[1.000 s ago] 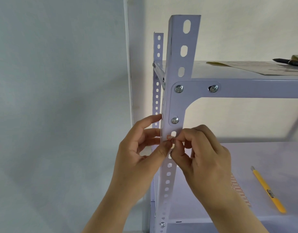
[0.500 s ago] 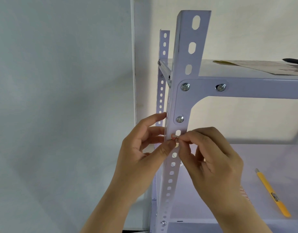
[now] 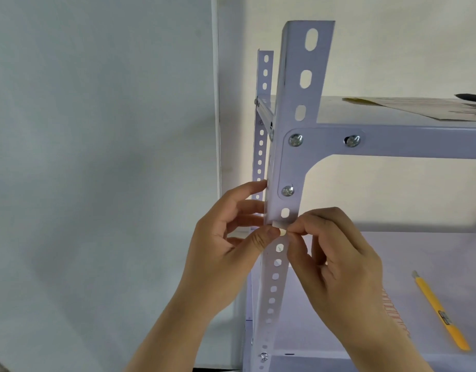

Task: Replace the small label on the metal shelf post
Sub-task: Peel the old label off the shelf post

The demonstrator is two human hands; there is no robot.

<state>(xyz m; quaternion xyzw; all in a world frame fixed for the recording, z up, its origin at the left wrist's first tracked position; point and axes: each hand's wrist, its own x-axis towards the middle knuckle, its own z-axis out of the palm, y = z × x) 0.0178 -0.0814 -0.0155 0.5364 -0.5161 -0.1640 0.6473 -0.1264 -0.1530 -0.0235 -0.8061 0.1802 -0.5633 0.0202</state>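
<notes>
A pale lilac perforated metal shelf post stands upright in the middle. A small label sits on its front face just below a slot, and only its whitish side shows. My left hand wraps the post from the left, its thumb pressed on the post right under the label. My right hand comes from the right and pinches the label's right end between thumb and forefinger.
A yellow utility knife lies on the lower shelf at the right. Papers and a dark pen rest on the upper shelf. A second perforated post stands behind, against the wall corner.
The label showed a reddish print facing me before; now a whitish strip shows as my right fingers pull its end away from the post. The view has shifted slightly left.
</notes>
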